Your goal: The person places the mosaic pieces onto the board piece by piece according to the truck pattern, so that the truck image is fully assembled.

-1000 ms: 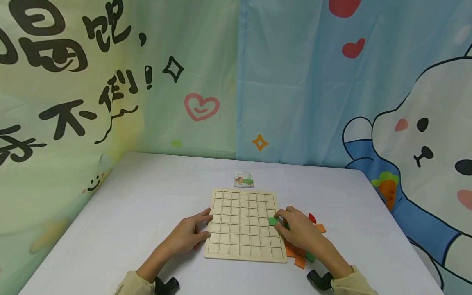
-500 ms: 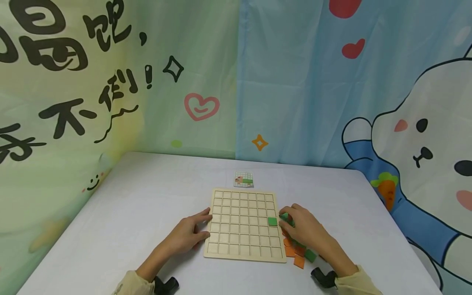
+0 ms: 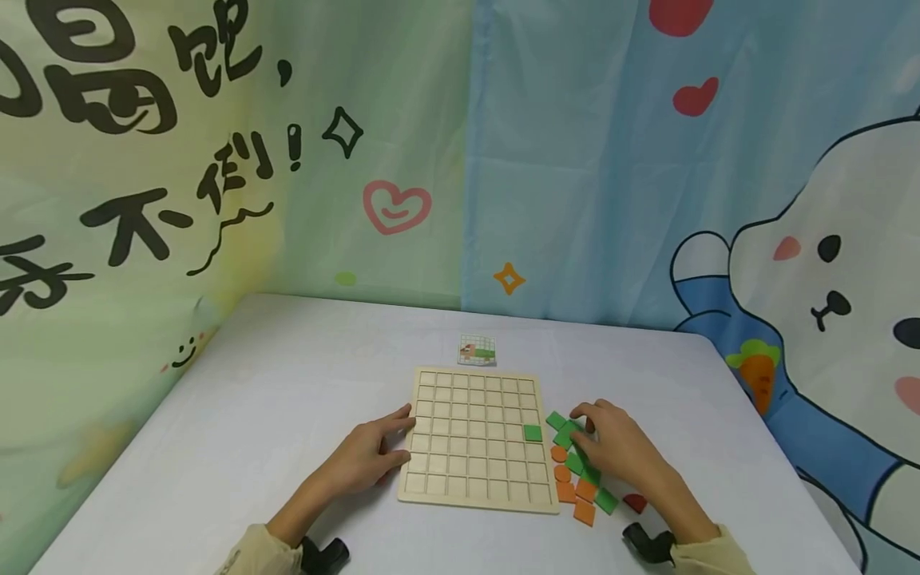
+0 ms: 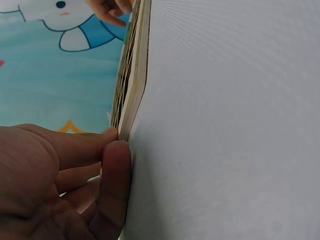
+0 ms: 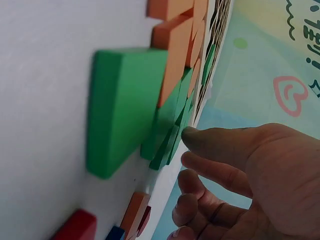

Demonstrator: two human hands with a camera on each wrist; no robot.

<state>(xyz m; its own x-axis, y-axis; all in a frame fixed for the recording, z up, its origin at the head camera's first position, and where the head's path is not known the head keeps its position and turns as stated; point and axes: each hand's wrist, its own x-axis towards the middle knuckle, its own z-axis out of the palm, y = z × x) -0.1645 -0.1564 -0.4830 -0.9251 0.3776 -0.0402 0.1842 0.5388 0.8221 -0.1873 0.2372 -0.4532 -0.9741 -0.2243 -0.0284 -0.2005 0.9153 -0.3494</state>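
A pale wooden grid board (image 3: 470, 439) lies on the white table, with one green square tile (image 3: 532, 433) in a cell near its right side. My left hand (image 3: 370, 459) rests its thumb and fingertips against the board's left edge (image 4: 137, 75). Beside the board's right edge, my right hand (image 3: 618, 443) hovers over loose green square tiles (image 3: 557, 420), thumb and fingers apart. The right wrist view has the thumb tip (image 5: 192, 135) right at the far green tiles, with a green block (image 5: 125, 110) large in front and nothing seen between the fingers.
Orange squares (image 3: 584, 512) and orange rounds (image 3: 559, 454) lie along the board's right edge. A red piece (image 3: 636, 502) sits under the right wrist. Behind the board is a small printed picture card (image 3: 477, 350). A printed curtain (image 3: 575, 160) hangs behind the table.
My right hand has let go of the green tile, which now lies in its cell. It has moved right over the loose green tiles. My left hand stays put at the board's edge.
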